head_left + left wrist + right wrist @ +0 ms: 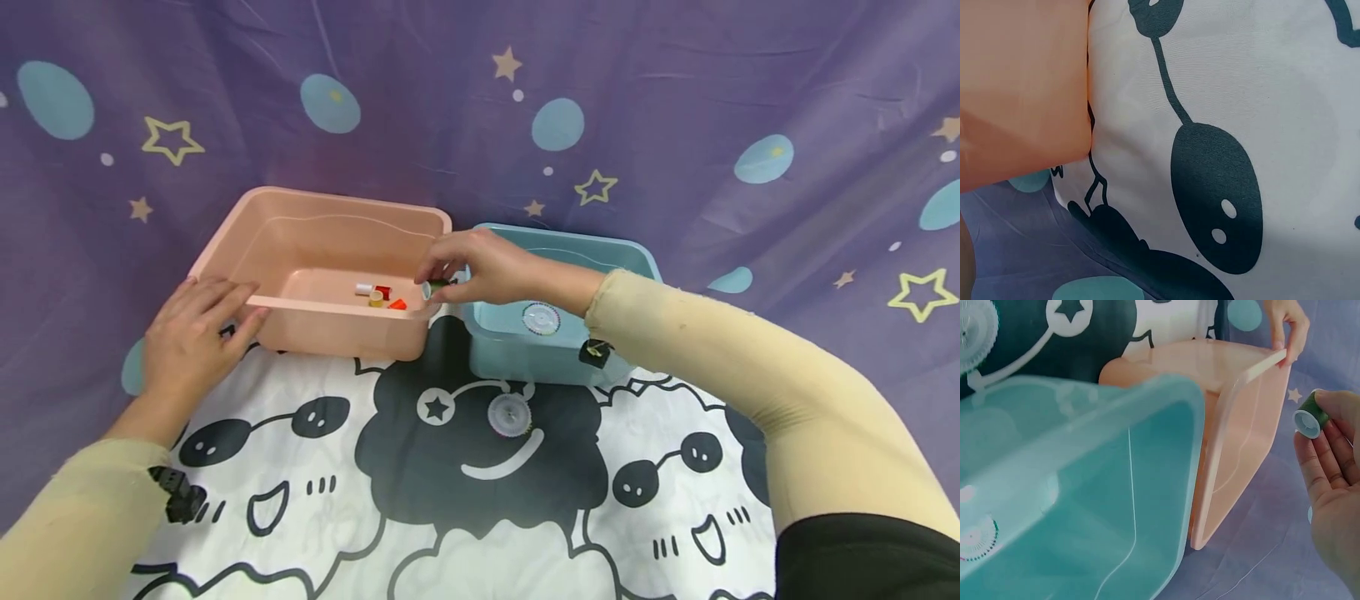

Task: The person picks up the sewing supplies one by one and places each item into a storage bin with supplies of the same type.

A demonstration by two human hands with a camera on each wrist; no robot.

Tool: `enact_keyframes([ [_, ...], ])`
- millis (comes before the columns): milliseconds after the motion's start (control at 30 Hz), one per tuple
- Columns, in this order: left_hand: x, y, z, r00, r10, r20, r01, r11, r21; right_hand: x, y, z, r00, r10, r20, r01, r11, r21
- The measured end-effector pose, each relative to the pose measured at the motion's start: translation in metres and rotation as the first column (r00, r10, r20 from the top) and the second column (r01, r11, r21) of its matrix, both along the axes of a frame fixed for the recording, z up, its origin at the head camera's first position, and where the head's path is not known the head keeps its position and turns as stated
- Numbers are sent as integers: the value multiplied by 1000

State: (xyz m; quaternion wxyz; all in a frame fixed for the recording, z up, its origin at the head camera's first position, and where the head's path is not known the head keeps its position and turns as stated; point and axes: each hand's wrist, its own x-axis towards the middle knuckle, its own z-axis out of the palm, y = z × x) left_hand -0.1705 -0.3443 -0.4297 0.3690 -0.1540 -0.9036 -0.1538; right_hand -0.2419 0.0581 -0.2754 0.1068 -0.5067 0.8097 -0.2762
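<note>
My right hand point(480, 265) pinches a spool of green thread point(1312, 417) between thumb and fingertips, above the right end of the pink bin point(337, 329). Inside that bin lie a white spool point(363, 289), a red spool point(383, 292), a yellowish spool point(376, 298) and a small orange-red item point(397, 305) partly behind the front wall. My left hand point(197, 333) grips the bin's front-left rim, fingers over the top and thumb along the outside; the right wrist view also shows this hold on the rim.
A blue bin point(540, 358) stands to the right of the pink one, partly covered by my right forearm. In it lies a wheel of pins point(541, 318). A second pin wheel point(509, 415) rests on the sheep-print cloth point(480, 558) in front. Behind hangs a purple starry cloth point(450, 100).
</note>
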Motion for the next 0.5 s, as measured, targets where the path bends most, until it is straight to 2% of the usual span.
enact_keyframes([
  [233,1,0,0,1000,-4,-5,4,1000,9,-22,-20,1,1000,-10,-26,12,995,95],
  [500,1,0,1,1000,-16,-17,16,1000,-11,-46,-42,0,1000,-13,-24,16,992,127],
])
